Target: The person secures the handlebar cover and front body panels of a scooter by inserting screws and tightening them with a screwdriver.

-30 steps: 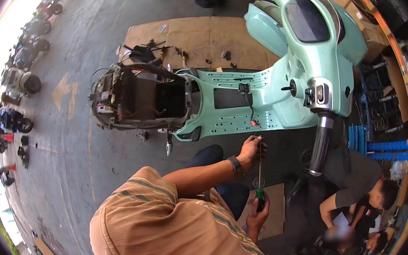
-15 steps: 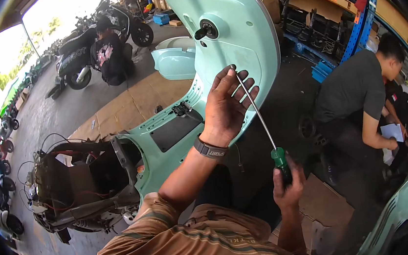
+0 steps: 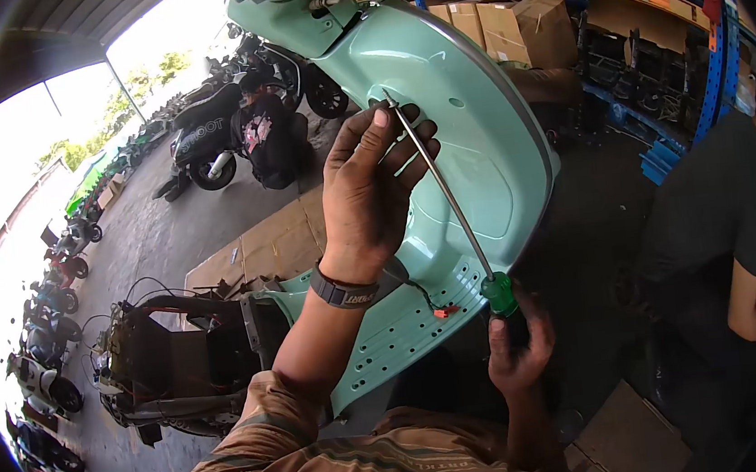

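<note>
My left hand (image 3: 364,187), with a dark wristband, is raised before the mint-green scooter front panel (image 3: 469,136). Its thumb and fingers are at the tip of a long screwdriver (image 3: 449,197); a small thing at the tip is too small to name. My right hand (image 3: 521,350) is wrapped round the green and black handle, lower and to the right. The shaft slants up and left between the hands. Below them lies the perforated green floorboard (image 3: 388,340) with an orange-red connector (image 3: 445,311) on a dark cable.
The scooter's bare rear frame (image 3: 172,365) is at the left. A co-worker (image 3: 711,195) bends at the right; another person (image 3: 268,133) crouches by a black scooter (image 3: 204,130). Cardboard (image 3: 260,243) lies on the floor, and shelving with boxes (image 3: 522,26) stands behind.
The view has tilted up from the floorboard to the front panel. Both hands have risen with the screwdriver, my left hand staying at its tip. The co-worker appears farther right.
</note>
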A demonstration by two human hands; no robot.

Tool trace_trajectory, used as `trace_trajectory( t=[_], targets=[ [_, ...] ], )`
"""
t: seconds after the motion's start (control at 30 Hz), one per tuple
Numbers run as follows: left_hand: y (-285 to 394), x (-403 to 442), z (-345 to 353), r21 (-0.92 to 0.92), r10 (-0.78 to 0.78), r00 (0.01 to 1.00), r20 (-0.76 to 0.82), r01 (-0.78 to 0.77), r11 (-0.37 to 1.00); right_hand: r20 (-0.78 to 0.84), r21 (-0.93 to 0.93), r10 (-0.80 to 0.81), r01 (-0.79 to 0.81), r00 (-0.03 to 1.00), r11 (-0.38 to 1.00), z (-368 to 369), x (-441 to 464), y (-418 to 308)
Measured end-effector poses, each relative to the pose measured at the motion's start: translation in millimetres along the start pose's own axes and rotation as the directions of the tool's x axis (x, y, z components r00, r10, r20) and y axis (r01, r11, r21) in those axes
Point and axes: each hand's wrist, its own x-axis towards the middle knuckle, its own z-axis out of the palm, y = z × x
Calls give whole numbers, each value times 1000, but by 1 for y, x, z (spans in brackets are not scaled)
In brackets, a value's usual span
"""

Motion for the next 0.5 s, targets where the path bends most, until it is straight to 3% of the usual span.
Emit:
trace_trajectory(
  t=[0.1, 0.2, 0.23, 0.27, 0.3, 0.33, 0.43, 0.5],
  targets=[
    [6, 6, -2, -53, -90, 996, 25, 91, 994, -30, 133, -5, 9, 1000, 991, 13, 3, 16],
    [15, 8, 6, 28, -66, 998, 20, 65, 997, -39, 131, -4, 9, 999, 991, 20, 2, 26],
    [18, 16, 2, 404, 255, 965, 55, -255, 879, -63, 116, -16, 24, 998, 993, 21, 4, 27],
    [22, 32, -7, 687, 508, 837, 204, -492, 535, -64, 116, -10, 17, 998, 993, 21, 4, 30],
    [30, 57, -29, 777, 660, 645, 384, -612, 146, -61, 125, -10, 18, 998, 992, 22, 4, 33],
    [44, 76, -39, 798, 658, 491, 572, -517, -308, -70, 134, 12, -3, 997, 991, 23, 4, 36],
    [82, 140, -70, 766, 569, 514, 642, -468, -440, -70, 119, 48, -39, 996, 992, 23, 6, 43],
    [94, 157, -77, 755, 517, 550, 656, -474, -454, -64, 94, 62, -56, 996, 994, 25, 8, 46]
  ],
)
